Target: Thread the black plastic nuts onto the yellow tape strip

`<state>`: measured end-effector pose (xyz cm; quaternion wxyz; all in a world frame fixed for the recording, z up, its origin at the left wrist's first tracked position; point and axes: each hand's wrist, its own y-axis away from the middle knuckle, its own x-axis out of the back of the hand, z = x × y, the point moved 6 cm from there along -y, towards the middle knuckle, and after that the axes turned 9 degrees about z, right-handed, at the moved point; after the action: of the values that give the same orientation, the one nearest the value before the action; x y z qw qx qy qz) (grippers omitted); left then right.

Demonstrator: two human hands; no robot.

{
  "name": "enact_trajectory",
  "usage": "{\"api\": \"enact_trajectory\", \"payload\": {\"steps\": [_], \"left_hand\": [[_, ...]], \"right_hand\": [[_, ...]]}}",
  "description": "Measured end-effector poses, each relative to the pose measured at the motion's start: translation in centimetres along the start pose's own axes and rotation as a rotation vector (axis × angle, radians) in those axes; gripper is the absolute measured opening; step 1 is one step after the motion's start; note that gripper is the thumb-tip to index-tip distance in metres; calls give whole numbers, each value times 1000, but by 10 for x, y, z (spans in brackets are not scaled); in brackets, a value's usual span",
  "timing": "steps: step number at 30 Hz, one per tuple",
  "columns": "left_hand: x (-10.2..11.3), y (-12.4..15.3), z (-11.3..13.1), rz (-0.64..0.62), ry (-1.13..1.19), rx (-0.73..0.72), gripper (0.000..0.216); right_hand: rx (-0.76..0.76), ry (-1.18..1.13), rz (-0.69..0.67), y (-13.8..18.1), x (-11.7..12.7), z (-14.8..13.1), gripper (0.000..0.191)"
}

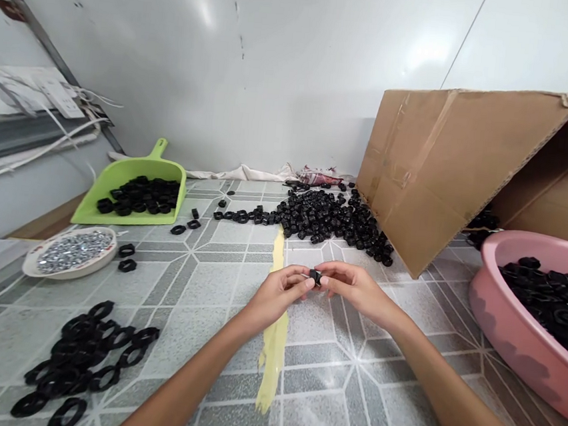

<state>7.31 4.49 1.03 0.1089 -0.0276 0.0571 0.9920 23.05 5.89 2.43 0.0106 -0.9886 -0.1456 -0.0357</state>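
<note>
1 blk pc (314, 277) pinched – L hand (279, 293), R hand (360, 289) fingers – cardbd (424, 166) btwn pile (321, 213), tub (508, 328)

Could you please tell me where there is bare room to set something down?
Bare patterned surface lies between the lower-left black rings and left forearm, and between the right forearm and pink basin. Crowded spots are those rings and the black heap beside the cardboard.

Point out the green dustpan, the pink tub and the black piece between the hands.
Green dustpan (152, 168): head view, on its back wall.
Pink tub (509, 322): head view, on its outer wall.
Black piece (314, 275): head view, on its exposed middle.
</note>
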Motion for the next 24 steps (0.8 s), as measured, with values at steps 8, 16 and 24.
{"api": "enact_trajectory", "payload": {"steps": [8, 16, 24], "left_hand": [[-1, 2, 4, 13, 12, 3, 40], [2, 1, 3, -10, 17, -1, 42], [3, 2, 3, 0, -4, -26, 43]], "right_hand": [[16, -42, 67, -1, 4, -3, 30], [53, 2, 36, 0, -2, -1, 32], [157, 217, 51, 5, 0, -9, 25]]}}
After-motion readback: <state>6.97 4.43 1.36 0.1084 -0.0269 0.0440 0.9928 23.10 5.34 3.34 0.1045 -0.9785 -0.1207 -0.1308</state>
